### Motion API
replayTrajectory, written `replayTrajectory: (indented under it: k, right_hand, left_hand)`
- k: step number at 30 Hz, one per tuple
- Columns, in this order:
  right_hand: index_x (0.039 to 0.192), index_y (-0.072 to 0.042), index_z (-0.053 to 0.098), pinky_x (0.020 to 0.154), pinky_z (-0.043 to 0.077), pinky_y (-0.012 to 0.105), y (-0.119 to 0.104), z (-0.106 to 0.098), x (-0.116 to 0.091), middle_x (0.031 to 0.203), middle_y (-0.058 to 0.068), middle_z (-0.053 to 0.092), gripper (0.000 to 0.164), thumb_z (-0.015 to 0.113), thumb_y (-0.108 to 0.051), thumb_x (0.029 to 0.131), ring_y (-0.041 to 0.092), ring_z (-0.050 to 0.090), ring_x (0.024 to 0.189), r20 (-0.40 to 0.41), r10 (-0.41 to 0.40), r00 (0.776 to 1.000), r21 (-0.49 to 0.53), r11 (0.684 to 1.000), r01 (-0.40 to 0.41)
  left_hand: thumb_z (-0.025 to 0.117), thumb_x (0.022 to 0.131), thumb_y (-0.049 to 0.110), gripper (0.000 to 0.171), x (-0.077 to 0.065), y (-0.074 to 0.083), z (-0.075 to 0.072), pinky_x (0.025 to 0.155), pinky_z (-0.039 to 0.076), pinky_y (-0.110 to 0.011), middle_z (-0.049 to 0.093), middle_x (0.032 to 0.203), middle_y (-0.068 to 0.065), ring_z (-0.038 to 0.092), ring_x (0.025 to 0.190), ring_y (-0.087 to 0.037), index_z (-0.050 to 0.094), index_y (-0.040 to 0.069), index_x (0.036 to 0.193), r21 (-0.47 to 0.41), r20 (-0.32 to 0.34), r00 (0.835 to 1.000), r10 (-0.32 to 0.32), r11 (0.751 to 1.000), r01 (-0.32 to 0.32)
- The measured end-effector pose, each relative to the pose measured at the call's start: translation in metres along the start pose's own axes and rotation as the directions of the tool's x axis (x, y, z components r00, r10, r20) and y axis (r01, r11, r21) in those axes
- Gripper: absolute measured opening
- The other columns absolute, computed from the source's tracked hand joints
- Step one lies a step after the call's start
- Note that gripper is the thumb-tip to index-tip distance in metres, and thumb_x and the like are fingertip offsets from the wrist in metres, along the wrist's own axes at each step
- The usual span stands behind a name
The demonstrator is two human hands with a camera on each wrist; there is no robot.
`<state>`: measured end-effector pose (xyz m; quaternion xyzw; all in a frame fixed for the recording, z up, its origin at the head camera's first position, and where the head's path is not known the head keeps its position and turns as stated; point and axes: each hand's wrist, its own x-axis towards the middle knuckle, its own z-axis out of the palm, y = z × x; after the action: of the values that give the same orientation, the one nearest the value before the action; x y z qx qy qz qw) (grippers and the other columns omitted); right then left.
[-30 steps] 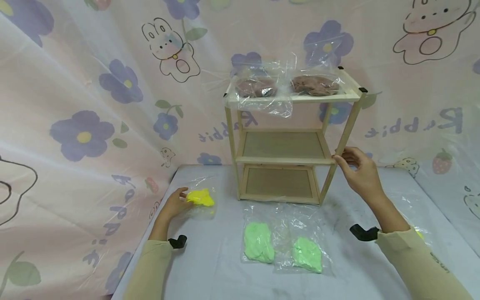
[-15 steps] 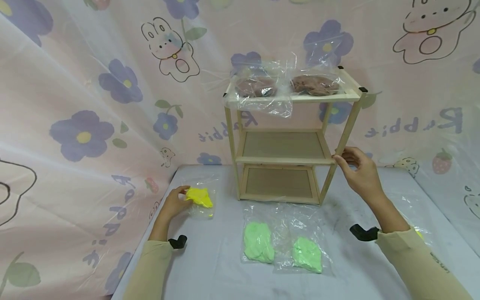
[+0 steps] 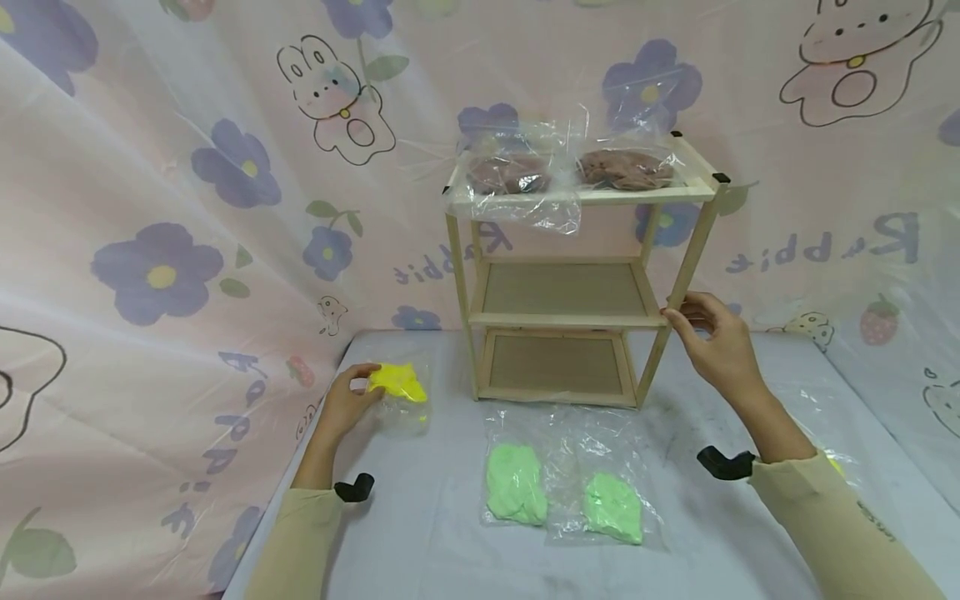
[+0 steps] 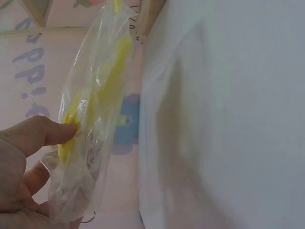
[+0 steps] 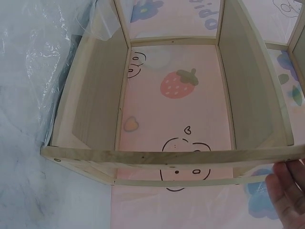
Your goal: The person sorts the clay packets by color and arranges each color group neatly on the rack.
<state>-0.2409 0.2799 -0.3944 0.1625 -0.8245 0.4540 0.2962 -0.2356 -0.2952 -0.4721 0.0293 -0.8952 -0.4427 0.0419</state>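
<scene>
Left hand (image 3: 347, 406) pinches yellow lump (image 3: 401, 383) through clear bag (image 4: 81, 191); right hand (image 3: 717, 347) grips rack post (image 3: 692, 250). Lump judged light, soft, slippery; best grip: its middle, right of left hand.

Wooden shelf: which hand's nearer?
Right. The right hand holds the shelf by its right front post; the left hand is apart, left of it, holding a bag.
</scene>
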Motion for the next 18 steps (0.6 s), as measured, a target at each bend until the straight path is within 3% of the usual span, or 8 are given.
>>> replayTrajectory:
  k: [3,10,18]
  right_hand:
    - [0.13,0.003,0.068,0.091,0.046,0.003,0.0,0.0,0.0,0.112,0.009,0.073,0.027,0.071,-0.004,0.104,-0.008,0.061,0.101,-0.001,-0.001,1.0,-0.003,1.0,0.001]
    - [0.129,0.005,0.068,0.09,0.046,0.003,0.0,0.001,0.0,0.112,0.017,0.072,0.026,0.07,-0.001,0.104,-0.009,0.061,0.1,0.0,-0.019,1.0,-0.006,1.0,0.019]
    - [0.129,0.009,0.066,0.089,0.046,0.002,-0.001,0.001,0.0,0.111,0.019,0.072,0.026,0.068,0.002,0.104,-0.01,0.06,0.1,-0.003,-0.032,0.999,-0.004,0.999,0.032]
  left_hand:
    - [0.074,0.102,0.012,0.05,-0.002,0.004,-0.001,0.099,0.061,-0.048,0.05,0.153,-0.023,0.063,0.128,-0.048,0.059,0.007,0.149,-0.033,-0.013,1.0,0.008,0.999,-0.008]
    - [0.074,0.103,0.014,0.05,-0.012,0.019,-0.002,0.082,0.059,-0.02,0.043,0.16,-0.018,0.067,0.124,-0.041,0.058,0.008,0.15,-0.121,-0.028,0.998,0.058,0.991,-0.062]
    - [0.075,0.103,0.012,0.051,-0.025,0.038,-0.005,0.081,0.057,-0.013,0.042,0.158,-0.017,0.066,0.125,-0.038,0.058,0.009,0.15,-0.208,-0.078,0.989,0.126,0.968,-0.14]
